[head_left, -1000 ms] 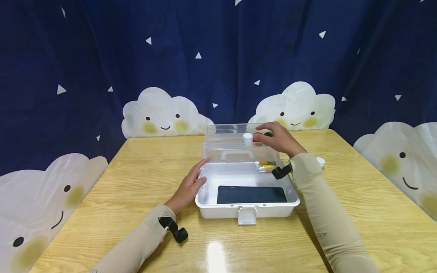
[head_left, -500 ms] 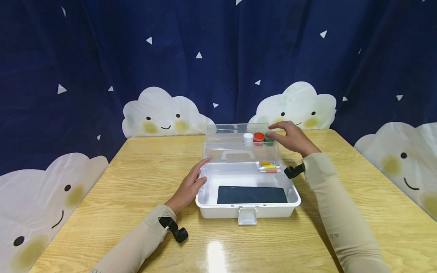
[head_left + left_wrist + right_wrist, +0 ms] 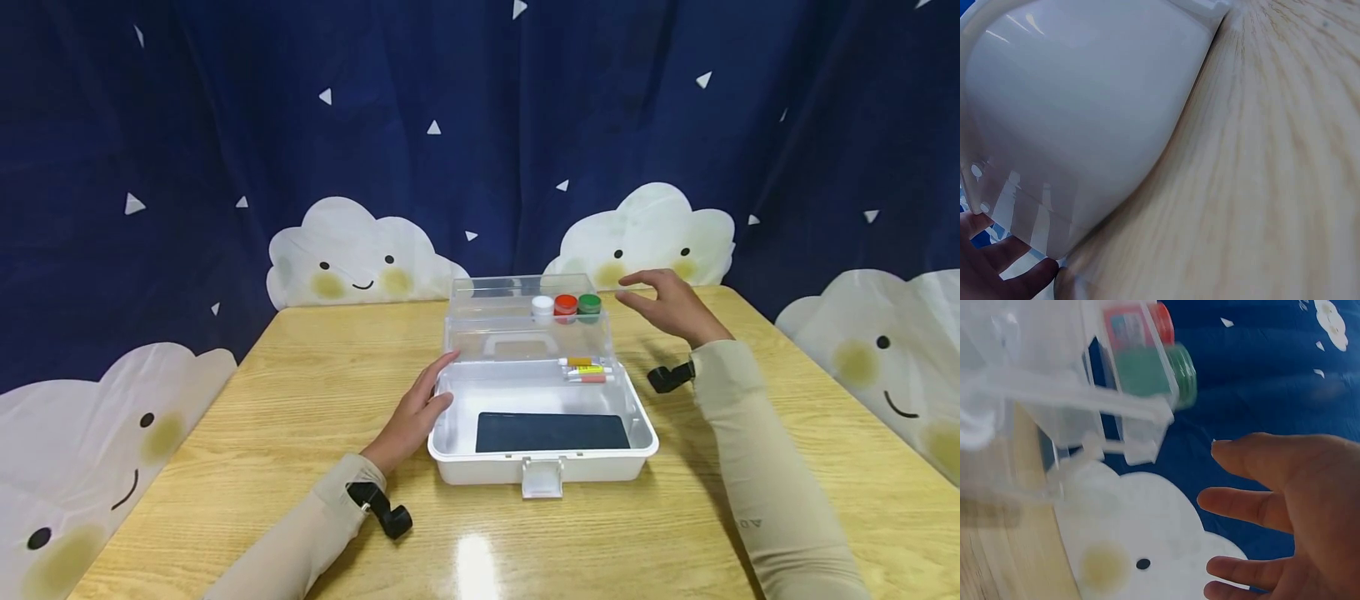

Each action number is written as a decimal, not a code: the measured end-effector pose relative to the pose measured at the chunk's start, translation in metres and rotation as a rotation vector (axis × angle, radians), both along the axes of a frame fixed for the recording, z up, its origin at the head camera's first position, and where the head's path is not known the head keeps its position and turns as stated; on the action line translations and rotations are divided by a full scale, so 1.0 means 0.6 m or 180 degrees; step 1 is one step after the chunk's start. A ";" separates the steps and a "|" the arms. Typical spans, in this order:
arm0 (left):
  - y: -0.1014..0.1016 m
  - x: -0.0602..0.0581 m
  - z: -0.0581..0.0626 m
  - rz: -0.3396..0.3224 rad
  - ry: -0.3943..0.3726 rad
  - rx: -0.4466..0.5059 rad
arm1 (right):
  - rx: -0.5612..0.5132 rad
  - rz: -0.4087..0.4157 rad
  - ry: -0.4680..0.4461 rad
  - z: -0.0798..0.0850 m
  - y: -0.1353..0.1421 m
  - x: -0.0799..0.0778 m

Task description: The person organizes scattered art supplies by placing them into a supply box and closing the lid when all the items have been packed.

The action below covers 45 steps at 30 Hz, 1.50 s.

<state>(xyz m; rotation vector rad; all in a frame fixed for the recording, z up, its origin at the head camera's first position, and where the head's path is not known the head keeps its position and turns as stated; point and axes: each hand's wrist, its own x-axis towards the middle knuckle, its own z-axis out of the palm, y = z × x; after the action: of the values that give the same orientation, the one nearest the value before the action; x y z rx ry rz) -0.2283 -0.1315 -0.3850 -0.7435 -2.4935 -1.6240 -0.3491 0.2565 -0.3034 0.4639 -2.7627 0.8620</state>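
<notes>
White plastic. Head view: storage box point(image 3: 480, 472) stands about midway between the left and right edges of the wooden table point(image 3: 345, 350). Latch point(image 3: 542, 481) at the box's near edge; clear upper section point(image 3: 487, 300) raised at its far edge. White jar point(image 3: 542, 306), red jar point(image 3: 566, 305) and green jar point(image 3: 589, 304) sit in a row toward that section's right end. Three small tubes point(image 3: 588, 369) lie by the box's far right corner; dark flat slab point(image 3: 551, 432) inside, along the near edge. Left hand point(image 3: 411, 417) touches the left rim, thumb apart from fingers. Right hand point(image 3: 671, 308): thumb and fingers wide, holding nothing, near but clear of the green jar.

Left wrist view: smooth side wall down to the table; fingertips at the box's edge. Pressure: cannot tell.

Right wrist view: red and green jars at the clear section; hand spread, apart from both.

Handling (judged): box probably light, stiff, slightly slippery; take it by both side rims. Clear section perhaps brittle; support its ends. Jars small, rigid, smooth; pinch round the caps.
</notes>
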 end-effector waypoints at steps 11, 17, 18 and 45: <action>-0.002 -0.003 -0.001 -0.0052 0.0127 0.0067 | 0.0006 -0.0228 -0.0441 -0.007 0.060 -0.003; -0.002 -0.003 -0.001 -0.0052 0.0091 0.0083 | -0.0001 -0.0221 -0.0627 -0.012 0.083 -0.002; -0.002 -0.002 -0.001 -0.0052 0.0086 0.0082 | 0.0001 -0.0219 -0.0664 -0.012 0.086 -0.001; -0.001 -0.003 -0.002 -0.0048 0.0122 0.0050 | -0.0298 -0.0048 -0.1254 -0.069 0.176 -0.004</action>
<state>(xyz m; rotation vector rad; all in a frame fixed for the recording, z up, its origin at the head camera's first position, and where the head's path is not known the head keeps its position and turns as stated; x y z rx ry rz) -0.2301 -0.1323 -0.3864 -0.7860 -2.4520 -1.6164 -0.3516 0.3621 -0.3446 0.2799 -3.0492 1.1854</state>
